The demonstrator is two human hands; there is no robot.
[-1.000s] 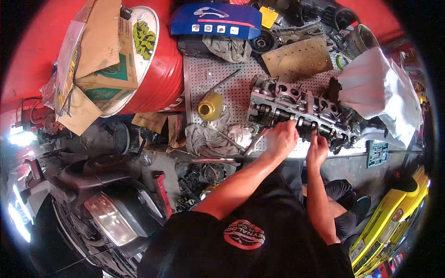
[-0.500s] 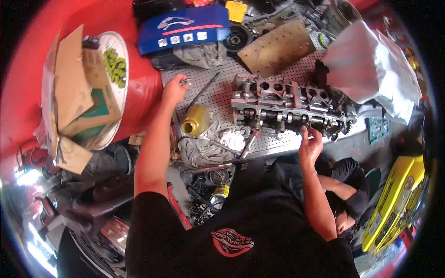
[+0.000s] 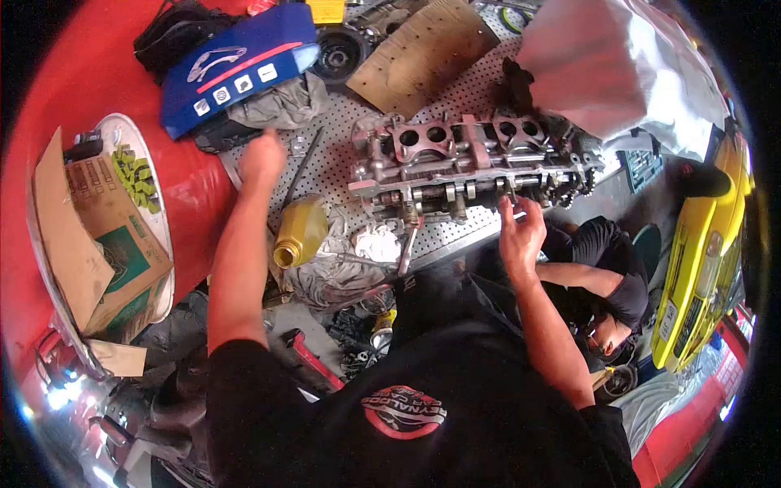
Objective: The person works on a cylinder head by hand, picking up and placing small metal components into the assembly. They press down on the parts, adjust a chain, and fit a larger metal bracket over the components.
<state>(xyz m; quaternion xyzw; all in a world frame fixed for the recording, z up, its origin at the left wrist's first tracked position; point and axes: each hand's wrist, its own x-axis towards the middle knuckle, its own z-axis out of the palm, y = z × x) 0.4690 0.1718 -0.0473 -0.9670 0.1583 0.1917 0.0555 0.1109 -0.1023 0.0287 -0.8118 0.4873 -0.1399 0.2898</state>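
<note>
A metal cylinder head [image 3: 464,167] lies on the perforated bench with its camshaft along the near side. My right hand [image 3: 522,237] is at that near edge, fingertips drawn together by the camshaft; whatever they grip is too small to make out. My left hand [image 3: 262,163] is over the bench's left end, slightly blurred, with curled fingers. Its contents are hidden. Small shiny metal pieces [image 3: 298,145] appear just right of it, and a thin dark rod [image 3: 303,165] lies beyond them. A yellow bottle [image 3: 300,231], uncapped, lies on its side nearer me.
Behind are a blue box [image 3: 240,73], a stained cardboard sheet [image 3: 423,57] and a dark pulley [image 3: 338,54]. A silvery sheet [image 3: 602,73] covers something at right. Grey rags [image 3: 325,276] lie at the front edge. A person [image 3: 602,285] crouches below, near a yellow bumper [image 3: 701,252].
The view has swung, so the bench things appear farther left. My left hand now shows only curled fingers, without the small metal piece seen at its fingertips before. My right hand stays by the camshaft.
</note>
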